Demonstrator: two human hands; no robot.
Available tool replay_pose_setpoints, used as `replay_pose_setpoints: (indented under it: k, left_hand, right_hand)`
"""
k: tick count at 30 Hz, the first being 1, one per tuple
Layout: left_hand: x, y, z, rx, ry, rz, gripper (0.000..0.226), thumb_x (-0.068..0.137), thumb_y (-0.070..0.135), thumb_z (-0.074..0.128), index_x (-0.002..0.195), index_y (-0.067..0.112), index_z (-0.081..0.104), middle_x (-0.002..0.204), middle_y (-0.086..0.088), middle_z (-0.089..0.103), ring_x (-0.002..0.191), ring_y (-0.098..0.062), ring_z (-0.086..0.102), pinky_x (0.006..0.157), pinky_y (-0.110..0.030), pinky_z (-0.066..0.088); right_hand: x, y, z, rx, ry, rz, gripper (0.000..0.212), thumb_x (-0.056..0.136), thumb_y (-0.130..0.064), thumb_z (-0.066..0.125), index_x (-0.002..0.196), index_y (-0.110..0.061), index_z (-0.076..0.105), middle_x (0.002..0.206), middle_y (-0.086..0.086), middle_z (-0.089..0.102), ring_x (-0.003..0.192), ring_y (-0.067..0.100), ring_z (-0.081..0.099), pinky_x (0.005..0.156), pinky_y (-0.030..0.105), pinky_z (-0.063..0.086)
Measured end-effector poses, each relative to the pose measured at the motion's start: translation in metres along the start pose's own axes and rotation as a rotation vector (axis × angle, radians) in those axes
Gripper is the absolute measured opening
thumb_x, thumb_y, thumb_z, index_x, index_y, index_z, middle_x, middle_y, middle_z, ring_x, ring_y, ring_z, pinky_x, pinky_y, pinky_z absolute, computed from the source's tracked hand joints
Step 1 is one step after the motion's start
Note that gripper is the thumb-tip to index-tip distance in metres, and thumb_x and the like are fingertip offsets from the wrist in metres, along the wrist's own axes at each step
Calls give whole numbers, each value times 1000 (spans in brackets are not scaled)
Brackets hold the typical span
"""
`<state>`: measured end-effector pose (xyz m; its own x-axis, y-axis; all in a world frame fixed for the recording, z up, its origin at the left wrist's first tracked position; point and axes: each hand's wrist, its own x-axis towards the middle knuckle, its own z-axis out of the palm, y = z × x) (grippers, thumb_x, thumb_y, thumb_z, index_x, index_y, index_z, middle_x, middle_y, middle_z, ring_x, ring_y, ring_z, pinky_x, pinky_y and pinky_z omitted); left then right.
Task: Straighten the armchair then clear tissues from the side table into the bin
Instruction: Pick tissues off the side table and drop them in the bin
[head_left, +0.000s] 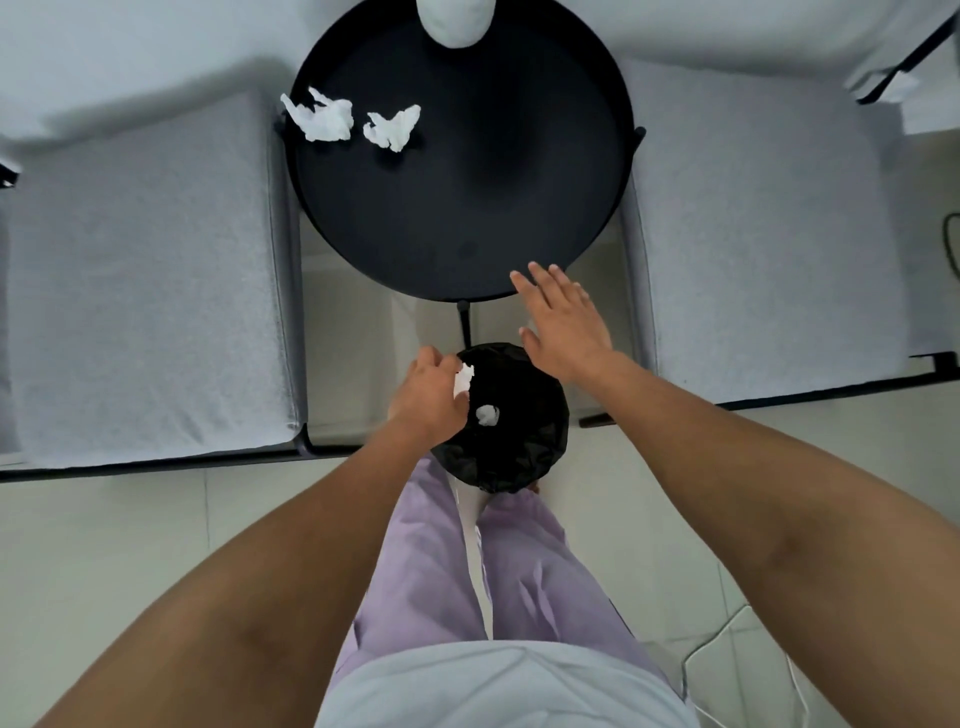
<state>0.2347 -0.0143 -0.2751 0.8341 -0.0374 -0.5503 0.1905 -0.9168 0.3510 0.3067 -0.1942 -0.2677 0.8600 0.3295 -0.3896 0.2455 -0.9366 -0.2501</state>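
A round black side table (467, 208) stands between two grey armchairs. Two crumpled white tissues lie on its far left part, one (322, 117) beside the other (393, 127). Below the table sits a bin (524, 452) lined with a black bag, and a small white tissue ball (488, 414) lies inside it. My left hand (428, 397) hovers over the bin's left rim, shut on a white tissue (464, 378) that sticks out from the fingers. My right hand (563, 322) is open, fingers spread, above the table's near edge and the bin's far right rim.
The left armchair seat (150, 280) and the right armchair seat (769, 234) flank the table closely. A white rounded object (456, 21) stands at the table's far edge. My legs in lilac trousers (467, 571) stand right behind the bin. A white cable (727, 639) runs across the tiled floor at lower right.
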Motion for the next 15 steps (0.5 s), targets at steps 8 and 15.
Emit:
replay_pose_setpoints:
  k: [8,15]
  left_hand:
    - [7,-6,-28,53,51,1,42,92,30,51,128,9,48,131,-12,42,121,-30,46,97,-42,48]
    - [46,-32,-110,67,229,26,37,91,26,51,123,8,52,126,-13,45,113,-31,52,88,-42,49]
  right_hand:
    - [1,4,-4,65,-77,6,63,92,-14,43,151,-19,22,161,6,14,149,28,10,123,43,13]
    - [35,-9,-28,85,-26,57,52,93,-19,46,144,-16,36,155,8,30,147,28,17,121,43,19]
